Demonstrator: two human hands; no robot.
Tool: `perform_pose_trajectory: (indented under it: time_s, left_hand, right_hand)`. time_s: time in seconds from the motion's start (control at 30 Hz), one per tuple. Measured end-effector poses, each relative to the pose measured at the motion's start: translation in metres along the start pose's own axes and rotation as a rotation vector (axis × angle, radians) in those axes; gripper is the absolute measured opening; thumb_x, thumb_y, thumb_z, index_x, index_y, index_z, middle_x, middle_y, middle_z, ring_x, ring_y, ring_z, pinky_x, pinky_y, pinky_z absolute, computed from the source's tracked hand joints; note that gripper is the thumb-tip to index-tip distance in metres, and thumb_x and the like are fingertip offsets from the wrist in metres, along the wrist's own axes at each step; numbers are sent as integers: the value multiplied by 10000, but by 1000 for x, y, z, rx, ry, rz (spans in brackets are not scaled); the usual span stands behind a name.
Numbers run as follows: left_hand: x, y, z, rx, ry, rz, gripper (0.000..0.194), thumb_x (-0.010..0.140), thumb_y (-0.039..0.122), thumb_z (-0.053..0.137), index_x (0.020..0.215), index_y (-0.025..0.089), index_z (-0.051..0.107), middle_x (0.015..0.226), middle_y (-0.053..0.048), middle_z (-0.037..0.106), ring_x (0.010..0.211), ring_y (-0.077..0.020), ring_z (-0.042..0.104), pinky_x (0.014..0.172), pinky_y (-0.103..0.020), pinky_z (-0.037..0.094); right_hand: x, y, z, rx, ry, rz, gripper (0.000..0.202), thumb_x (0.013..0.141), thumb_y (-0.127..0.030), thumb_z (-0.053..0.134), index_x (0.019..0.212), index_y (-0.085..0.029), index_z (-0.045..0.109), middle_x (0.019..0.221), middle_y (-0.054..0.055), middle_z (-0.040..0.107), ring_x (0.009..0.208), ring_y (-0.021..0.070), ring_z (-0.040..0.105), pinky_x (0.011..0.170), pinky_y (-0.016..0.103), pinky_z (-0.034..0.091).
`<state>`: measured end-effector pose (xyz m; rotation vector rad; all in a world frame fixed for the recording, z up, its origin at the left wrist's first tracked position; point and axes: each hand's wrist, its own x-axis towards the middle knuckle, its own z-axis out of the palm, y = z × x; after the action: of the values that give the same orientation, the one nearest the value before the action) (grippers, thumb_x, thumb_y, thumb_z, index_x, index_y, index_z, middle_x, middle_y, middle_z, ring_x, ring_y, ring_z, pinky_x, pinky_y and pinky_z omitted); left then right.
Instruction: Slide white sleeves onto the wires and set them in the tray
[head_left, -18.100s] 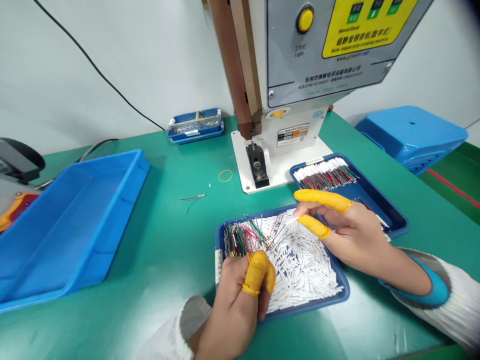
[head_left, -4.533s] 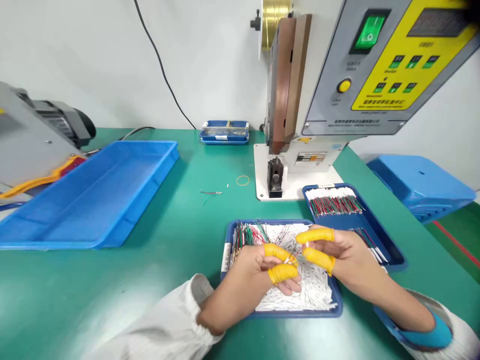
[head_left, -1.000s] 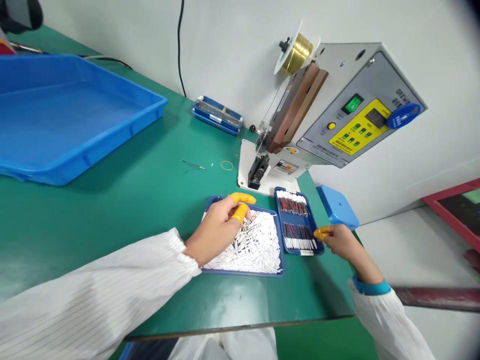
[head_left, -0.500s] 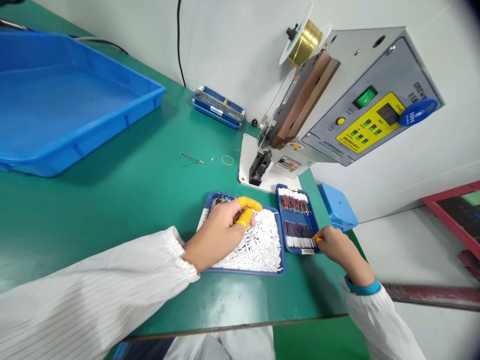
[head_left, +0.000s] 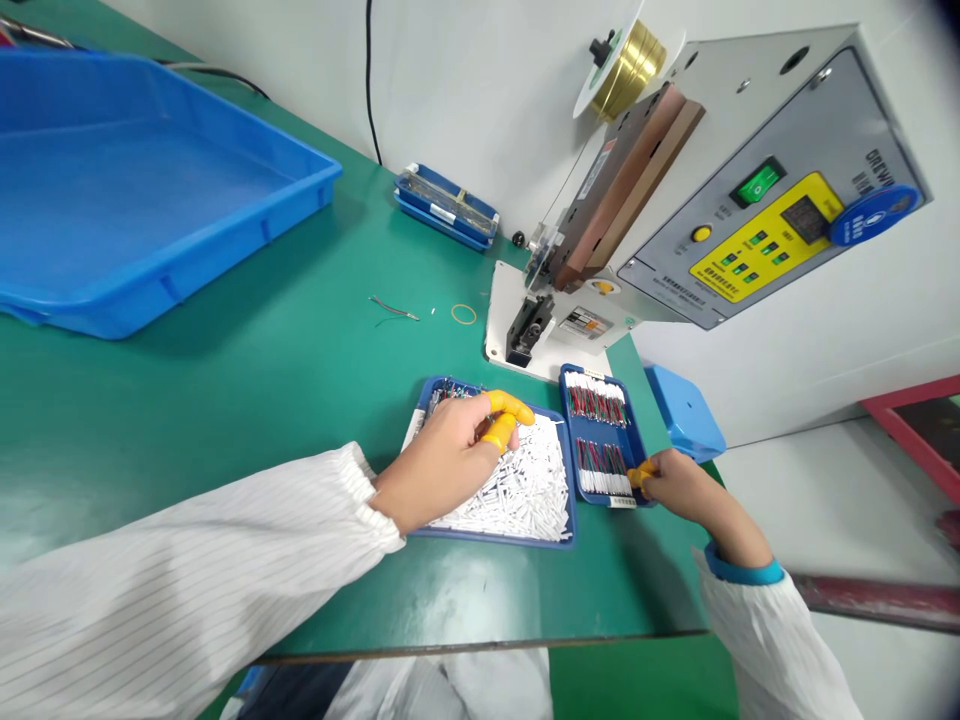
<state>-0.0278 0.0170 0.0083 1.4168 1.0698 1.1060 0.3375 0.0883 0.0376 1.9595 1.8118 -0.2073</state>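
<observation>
My left hand (head_left: 454,455), with yellow covers on its thumb and index finger, is pinched over a blue tray (head_left: 487,540) heaped with small white sleeves (head_left: 529,490). Whatever sits between those fingertips is too small to make out. Wires with coloured strands (head_left: 454,388) lie at that tray's back left. At the right edge of a smaller blue tray (head_left: 611,436) is my right hand (head_left: 675,482), its yellow-covered fingers closed together; what they hold is hidden. Two rows of red, green and dark wires with white ends (head_left: 604,470) lie in the smaller tray.
Behind the trays stands a grey machine (head_left: 772,200) with a spool of brass-coloured strip (head_left: 634,70). A large blue bin (head_left: 150,200) is at the left. A loose wire (head_left: 395,309) and a rubber band (head_left: 463,314) lie mid-table. A blue box (head_left: 684,410) is at the right.
The view has shifted slightly, so most things sit a little further right. My right fingers show more at the small tray's edge. My left hand stays pinched over the white sleeves.
</observation>
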Motion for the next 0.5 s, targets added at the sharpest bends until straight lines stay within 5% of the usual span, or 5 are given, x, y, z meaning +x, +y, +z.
perform_pose_trajectory:
  time_s: [0.5]
  left_hand:
    - [3, 4, 1, -157, -36, -80, 193, 889, 157, 534, 1013, 154, 682, 837, -9, 660, 565, -64, 481, 521, -188, 398]
  right_hand:
    - [5, -3, -3, 26, -40, -101, 247, 971, -321, 646, 784, -159, 632, 708, -21, 603, 616, 123, 550, 590, 259, 432]
